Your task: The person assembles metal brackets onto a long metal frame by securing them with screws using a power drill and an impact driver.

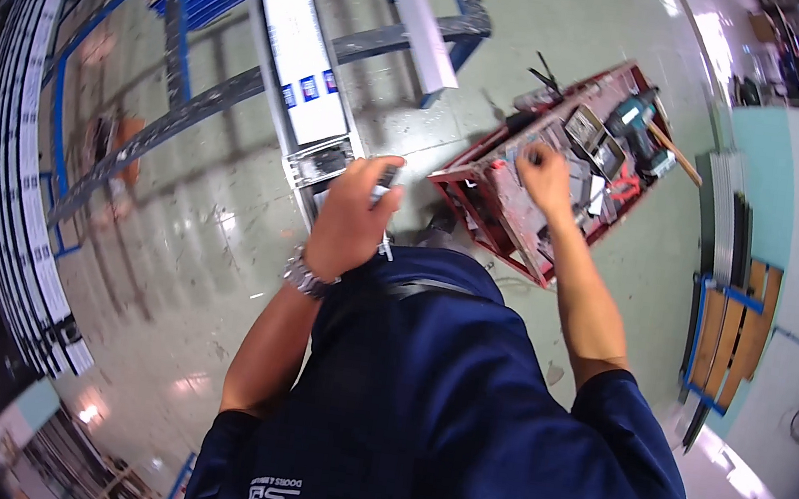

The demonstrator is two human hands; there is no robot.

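Observation:
My left hand (351, 218), with a metal watch (305, 274) on its wrist, is beside the near end of a long aluminium profile (287, 119). Its thumb and fingers close around a small dark piece (388, 175), whose kind I cannot make out. White film with blue marks covers much of the profile. Over the near left part of a red tool cart (487, 196) hovers my right hand (544, 180). The fingers are curled together, and whatever they hold, if anything, is hidden.
A teal cordless drill (631, 114), metal tins (595, 142) and red-handled tools (624, 186) crowd the cart. A wooden handle (677, 153) juts past its edge. Blue-and-grey steel racking (169, 123) supports the profile. Another white profile (419, 25) overhangs nearby. Stacked profiles (24, 150) line the left.

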